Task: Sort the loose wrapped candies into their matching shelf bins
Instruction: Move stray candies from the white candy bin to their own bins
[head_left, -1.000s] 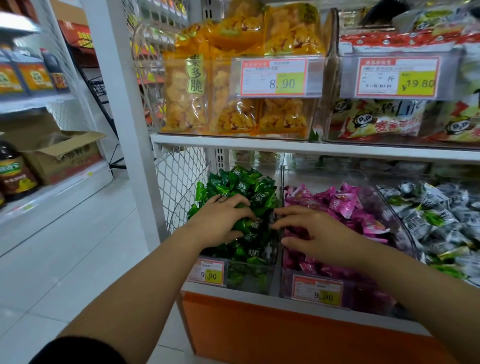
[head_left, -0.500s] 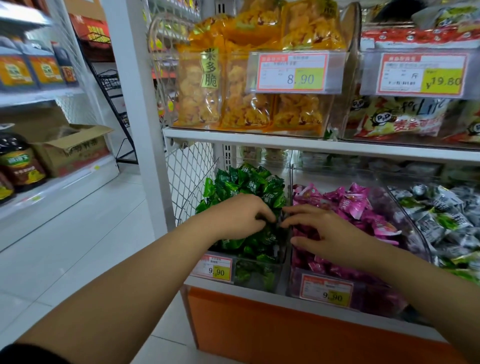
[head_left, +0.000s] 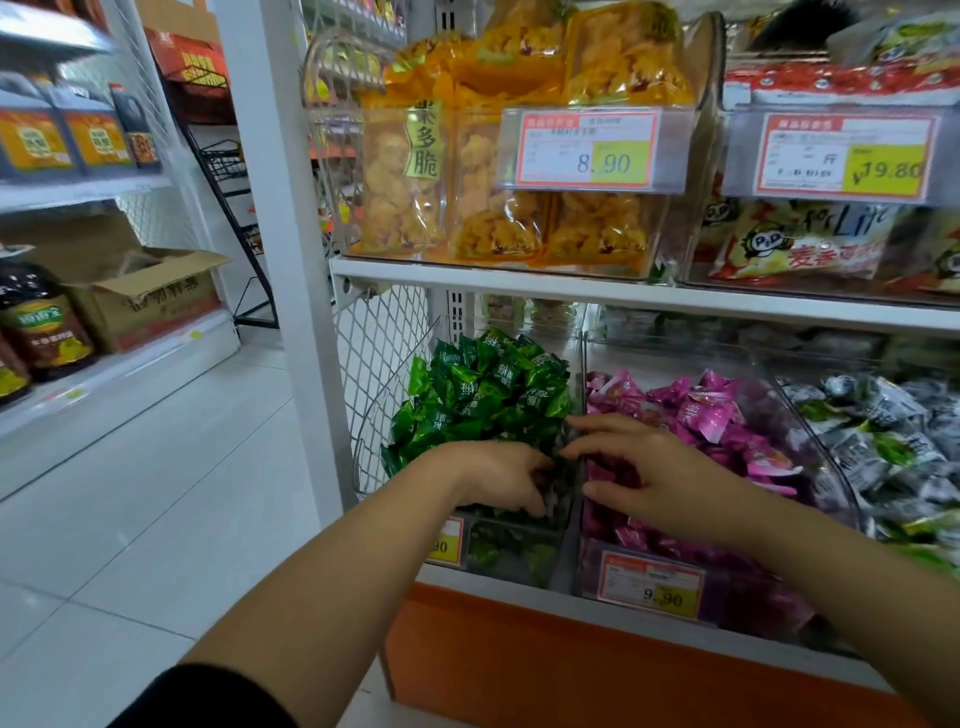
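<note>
The green candies (head_left: 483, 395) lie heaped in the leftmost clear bin (head_left: 506, 553) of the lower shelf, with the pink candies (head_left: 711, 415) heaped just beside them to the right; a clear divider (head_left: 575, 540) stands between the two heaps, and both hands work along it; the left hand (head_left: 493, 475) is dug into the front of the green heap, fingers curled downward, though whether they hold a wrapper is hidden; the right hand (head_left: 660, 467) lies over the pink heap, fingers straight and spread towards the divider, gripping nothing; the step in hand looks like hunting strays at this boundary; the next move calls for pinching out any wrong-coloured piece and dropping it across; grey-wrapped candies (head_left: 883, 436) lie further right, and yellow snack bags (head_left: 498, 218) stand on the shelf above.
</note>
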